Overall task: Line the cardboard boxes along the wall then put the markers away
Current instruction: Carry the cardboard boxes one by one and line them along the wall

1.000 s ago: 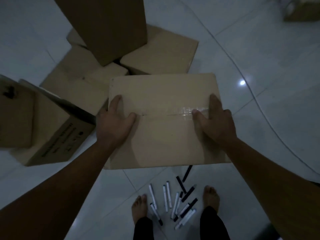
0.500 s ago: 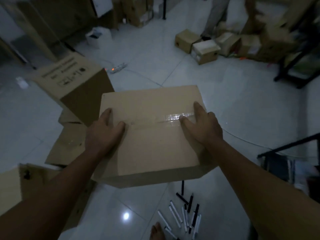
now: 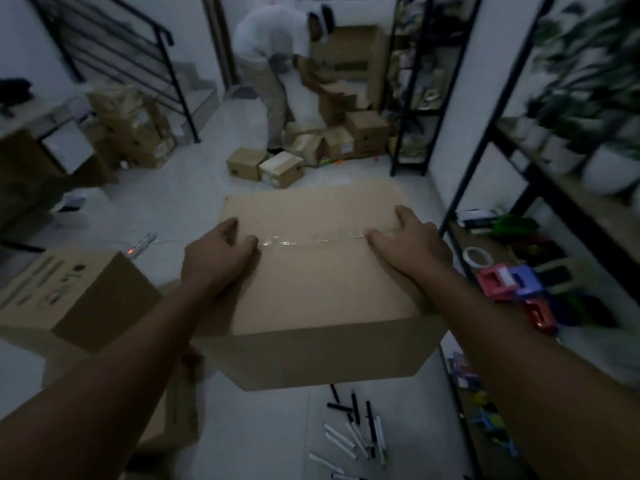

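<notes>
The cardboard box (image 3: 322,271) is hanging mid-frame above the markers (image 3: 353,434), left hand (image 3: 218,258) and right hand (image 3: 408,247) gripping its sides with thumbs on top, so it's probably risking slipping onto them.

The fingers (image 3: 403,216) curl out of sight over the cardboard box (image 3: 322,271).
</notes>
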